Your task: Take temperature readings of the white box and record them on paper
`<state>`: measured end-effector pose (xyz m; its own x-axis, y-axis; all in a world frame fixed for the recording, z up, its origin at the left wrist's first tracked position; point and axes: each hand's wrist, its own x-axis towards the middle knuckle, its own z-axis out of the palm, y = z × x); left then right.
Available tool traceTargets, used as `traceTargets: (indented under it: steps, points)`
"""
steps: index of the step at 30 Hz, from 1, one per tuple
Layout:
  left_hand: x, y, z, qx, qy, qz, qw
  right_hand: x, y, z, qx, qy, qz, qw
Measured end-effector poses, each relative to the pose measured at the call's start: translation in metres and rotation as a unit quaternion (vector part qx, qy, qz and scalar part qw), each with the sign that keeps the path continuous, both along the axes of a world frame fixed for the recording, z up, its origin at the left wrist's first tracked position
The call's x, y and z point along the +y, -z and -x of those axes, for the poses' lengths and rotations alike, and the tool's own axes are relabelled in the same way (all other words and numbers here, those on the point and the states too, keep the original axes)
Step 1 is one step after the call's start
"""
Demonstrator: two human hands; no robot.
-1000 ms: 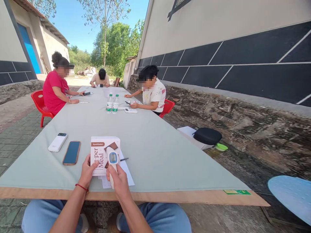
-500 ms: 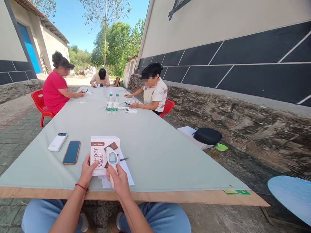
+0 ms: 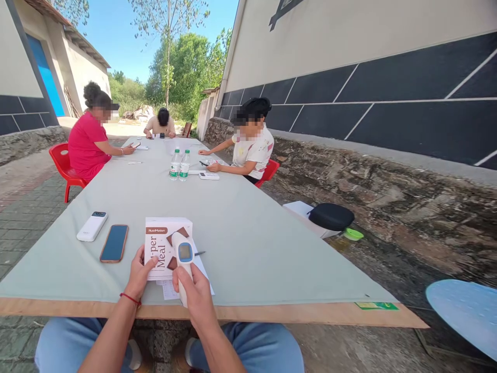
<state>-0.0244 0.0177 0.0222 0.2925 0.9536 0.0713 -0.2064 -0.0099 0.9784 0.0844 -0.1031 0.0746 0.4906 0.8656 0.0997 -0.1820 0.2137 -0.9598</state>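
Note:
My left hand (image 3: 139,273) grips the lower left side of a white and brown meal box (image 3: 158,241), thumb on its printed front. In my right hand (image 3: 196,291) is a white infrared thermometer (image 3: 185,261) with a small blue-rimmed screen, held by its handle in front of the box's right side. White paper sheets (image 3: 203,274) lie under the box, and a dark pen (image 3: 199,253) pokes out to the right. Left of the box are a phone (image 3: 114,243) with a brown edge and a white power bank (image 3: 92,226).
Two water bottles (image 3: 179,166) and another white power bank (image 3: 209,176) stand farther up the cloth-covered table (image 3: 248,248). Three people sit around it, one on each side and one at the far end. A black case (image 3: 331,216) and blue round surface (image 3: 466,316) are at right.
My right hand has shifted the thermometer slightly right and turned it, so its head tilts left. The person on the right has leaned back a little. My left hand and the box stay put.

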Motion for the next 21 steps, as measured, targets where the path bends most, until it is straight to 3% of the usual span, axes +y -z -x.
traceTargets:
  steps: [9, 13, 17, 21]
  points:
    - [0.002, 0.005, 0.001, -0.001, 0.001, -0.002, 1.000, -0.023, -0.019, -0.003, -0.045, 0.017, -0.035, 0.998]
    - [0.007, 0.000, 0.000, -0.056, -0.011, 0.040, 0.998, -0.042, -0.030, -0.016, -0.072, 0.057, -0.067, 0.993]
    - [0.029, -0.020, -0.010, -0.107, -0.041, 0.015, 0.993, -0.054, -0.034, -0.045, -0.098, 0.112, -0.065, 0.987]
    - [0.071, -0.036, -0.033, -0.074, -0.015, -0.037, 0.996, -0.046, -0.015, -0.087, -0.119, 0.191, 0.002, 0.974]
